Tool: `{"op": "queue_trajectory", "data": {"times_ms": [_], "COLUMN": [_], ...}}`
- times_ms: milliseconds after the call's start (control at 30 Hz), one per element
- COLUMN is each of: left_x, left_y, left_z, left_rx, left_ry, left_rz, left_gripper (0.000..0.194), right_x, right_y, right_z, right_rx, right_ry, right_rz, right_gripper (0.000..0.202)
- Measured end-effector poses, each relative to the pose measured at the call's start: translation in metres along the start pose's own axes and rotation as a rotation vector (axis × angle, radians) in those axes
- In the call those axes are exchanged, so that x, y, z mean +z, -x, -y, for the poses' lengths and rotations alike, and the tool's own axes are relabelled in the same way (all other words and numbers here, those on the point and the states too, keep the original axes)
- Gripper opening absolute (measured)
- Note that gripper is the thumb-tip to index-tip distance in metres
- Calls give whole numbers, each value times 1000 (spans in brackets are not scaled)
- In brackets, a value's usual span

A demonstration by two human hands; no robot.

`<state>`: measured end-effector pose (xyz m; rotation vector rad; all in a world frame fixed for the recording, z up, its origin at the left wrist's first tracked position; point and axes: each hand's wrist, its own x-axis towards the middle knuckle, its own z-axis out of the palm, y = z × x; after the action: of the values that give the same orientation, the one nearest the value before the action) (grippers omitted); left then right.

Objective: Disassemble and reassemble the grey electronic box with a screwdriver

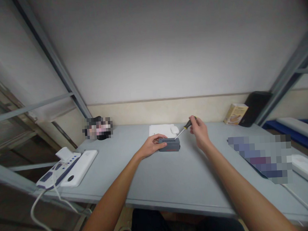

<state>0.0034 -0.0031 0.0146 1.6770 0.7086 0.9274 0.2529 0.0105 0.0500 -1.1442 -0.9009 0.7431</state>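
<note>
A dark grey box [169,147] with a row of slots along its top stands on the grey table [157,177], near the middle. My left hand [153,145] grips its left end, thumb on the near side and fingers behind. Raised to the right of the box, my right hand [198,128] is closed on the black and yellow handle of a screwdriver [181,132]. The screwdriver's shaft slants down to the left, and its tip is at the top of the box near the right end; whether it touches is too small to tell.
Behind the box lie a white sheet [158,129] and a white mouse [174,129]. A power strip [59,169] and white power bank [80,167] sit left. Rightward are a yellow carton [236,114], a black case [255,108] and a blurred-out object [259,158].
</note>
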Motion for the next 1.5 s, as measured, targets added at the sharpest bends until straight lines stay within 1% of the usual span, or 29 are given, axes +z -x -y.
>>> {"op": "queue_trajectory", "data": {"times_ms": [200, 367, 467, 533, 600, 700, 767, 867, 1033, 1167, 1367, 1433, 1500], "left_x": [-1, -6, -11, -15, -20, -28, -34, -40, -42, -42, -43, -43, -42], "left_y": [0, 1, -1, -5, -9, -12, -12, -9, -8, -7, -8, -8, -8], "left_z": [2, -2, -2, 1, 6, 14, 18, 21, 25, 25, 27, 28, 28], "left_rx": [5, -9, 7, -9, -40, -13, 9, -7, -14, -9, -17, -10, 11], "left_ry": [-26, -104, -110, -85, -90, -240, -359, -486, -606, -631, -673, -707, -744], "left_rz": [-6, -17, -59, -158, -324, -560, -657, -725, -744, -739, -726, -701, -657], "left_gripper": [45, 47, 49, 58, 66, 64, 58, 52, 51, 50, 50, 50, 42], "right_x": [9, 13, 13, 12, 12, 13, 14, 16, 18, 18, 18, 18, 18], "right_y": [7, 11, 12, 13, 14, 16, 18, 20, 25, 26, 24, 24, 24], "right_z": [-8, -12, -12, -14, -17, -23, -27, -32, -34, -34, -34, -34, -33], "right_rx": [59, 127, 170, 191, 188, 146, 125, 120, 109, 99, 93, 100, 107], "right_ry": [-56, -139, -173, -172, -146, -40, 26, 66, 114, 136, 123, 114, 106], "right_rz": [111, 140, 160, 171, 185, 220, 237, 254, 289, 312, 310, 310, 309], "right_gripper": [55, 53, 51, 52, 52, 53, 56, 57, 57, 54, 50, 51, 52]}}
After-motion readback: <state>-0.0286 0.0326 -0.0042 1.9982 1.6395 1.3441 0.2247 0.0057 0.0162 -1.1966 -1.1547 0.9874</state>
